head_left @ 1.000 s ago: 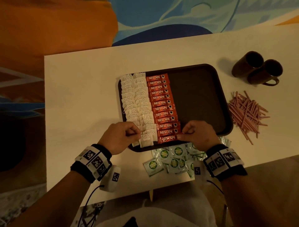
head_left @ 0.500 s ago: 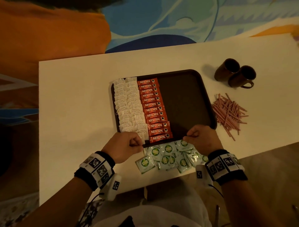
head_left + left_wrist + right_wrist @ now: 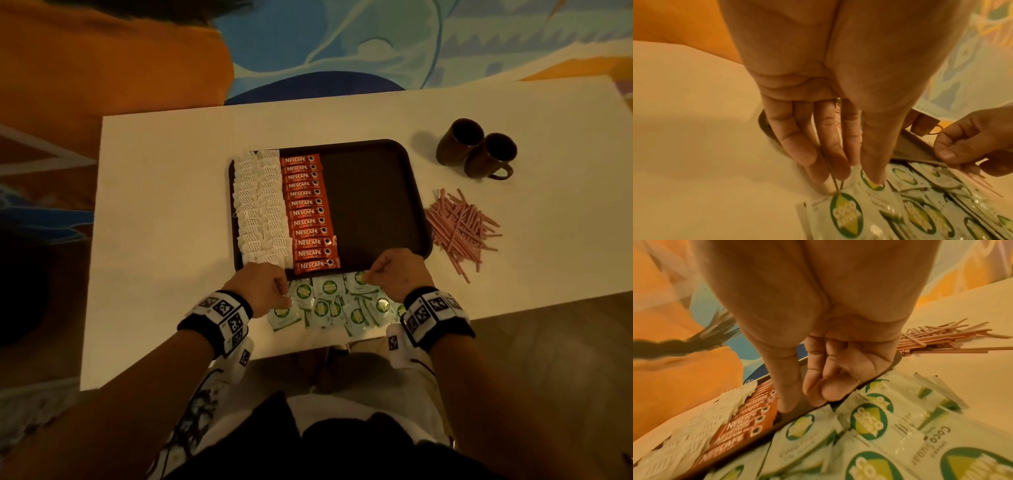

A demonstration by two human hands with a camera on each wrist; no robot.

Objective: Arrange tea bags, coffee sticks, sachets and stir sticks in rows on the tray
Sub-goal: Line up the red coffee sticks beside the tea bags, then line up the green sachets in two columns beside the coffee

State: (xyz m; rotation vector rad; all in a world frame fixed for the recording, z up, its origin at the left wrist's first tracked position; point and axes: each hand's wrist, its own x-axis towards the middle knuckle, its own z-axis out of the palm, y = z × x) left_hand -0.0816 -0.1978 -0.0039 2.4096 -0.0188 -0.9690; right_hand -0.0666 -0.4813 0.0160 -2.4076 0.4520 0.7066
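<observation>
A dark tray (image 3: 376,205) holds two rows of white tea bags (image 3: 260,209) and one row of red coffee sticks (image 3: 308,212); its right half is bare. Green-and-white sachets (image 3: 329,301) lie heaped just in front of the tray. My left hand (image 3: 857,173) reaches down at the heap's left end, where thumb and forefinger pinch the top corner of a sachet (image 3: 875,198). My right hand (image 3: 799,405) sits at the tray's near rim (image 3: 838,402), thumb down inside it, fingers curled, nothing visibly held. Pink stir sticks (image 3: 459,229) lie piled right of the tray.
Two dark mugs (image 3: 476,147) stand side by side at the back right of the white table (image 3: 164,240). The sachet heap lies close to the table's near edge (image 3: 308,346), above my lap. A patterned orange and blue floor surrounds the table.
Both hands have drawn back from the last tea bags and coffee sticks on the tray to the sachet heap at its near edge. The head view has shifted.
</observation>
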